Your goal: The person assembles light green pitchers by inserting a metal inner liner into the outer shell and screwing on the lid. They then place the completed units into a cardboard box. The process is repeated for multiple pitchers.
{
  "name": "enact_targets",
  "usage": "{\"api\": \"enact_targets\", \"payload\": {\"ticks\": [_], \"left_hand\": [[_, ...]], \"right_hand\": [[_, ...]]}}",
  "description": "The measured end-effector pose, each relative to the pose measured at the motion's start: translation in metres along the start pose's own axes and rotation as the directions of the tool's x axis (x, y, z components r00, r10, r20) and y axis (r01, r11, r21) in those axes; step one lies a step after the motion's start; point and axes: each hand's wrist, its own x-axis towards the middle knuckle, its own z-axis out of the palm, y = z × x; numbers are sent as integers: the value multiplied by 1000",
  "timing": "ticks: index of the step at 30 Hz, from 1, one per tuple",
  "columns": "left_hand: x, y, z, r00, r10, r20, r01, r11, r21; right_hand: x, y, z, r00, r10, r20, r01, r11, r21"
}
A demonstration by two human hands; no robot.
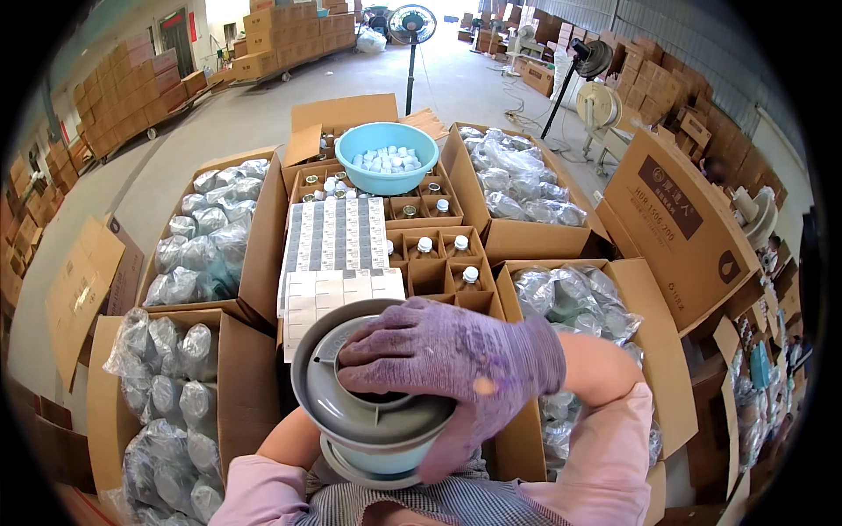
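My right hand [447, 359], in a purple knitted glove, lies over a round grey plastic piece [346, 430] with stepped rings. Its fingers curl into the central opening, and the thumb reaches down the near side. Below the rings show a pale blue band and a second grey rim; I cannot make out the exact kind of thing. My left forearm [294, 438] comes in behind this piece, which hides my left hand. Just beyond stand sheets of printed labels [338, 232] and a divided carton [427, 279] with white-capped glass bottles [425, 248].
A light blue basin [386, 180] full of white caps [386, 159] rests on a farther carton. Cartons of plastic-wrapped glassware [206, 215] flank me on both sides. A large carton [675, 228] leans at right. Standing fans [412, 26] and stacked boxes [294, 35] are farther off.
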Motion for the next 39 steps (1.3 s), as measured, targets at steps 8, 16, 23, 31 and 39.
{"api": "enact_targets", "payload": {"ticks": [8, 16, 23, 31, 39], "left_hand": [[4, -23, 28, 997, -82, -3, 82, 997, 10], [20, -35, 18, 977, -4, -211, -1, 1000, -21], [29, -54, 38, 953, 22, -303, -25, 1000, -8], [11, -33, 33, 842, 85, -533, 53, 970, 238], [-55, 33, 75, 650, 264, -713, 43, 924, 381]], "right_hand": [[-14, -30, 24, 991, 131, -24, -132, 990, -43], [-3, -21, -31, 923, -51, 382, -2, 991, 136], [7, -37, -4, 964, -77, 255, 81, 997, -5], [-24, -31, -12, 977, 59, 203, -72, 996, 57], [-49, 13, -43, 953, 115, 281, -171, 968, 184]]}}
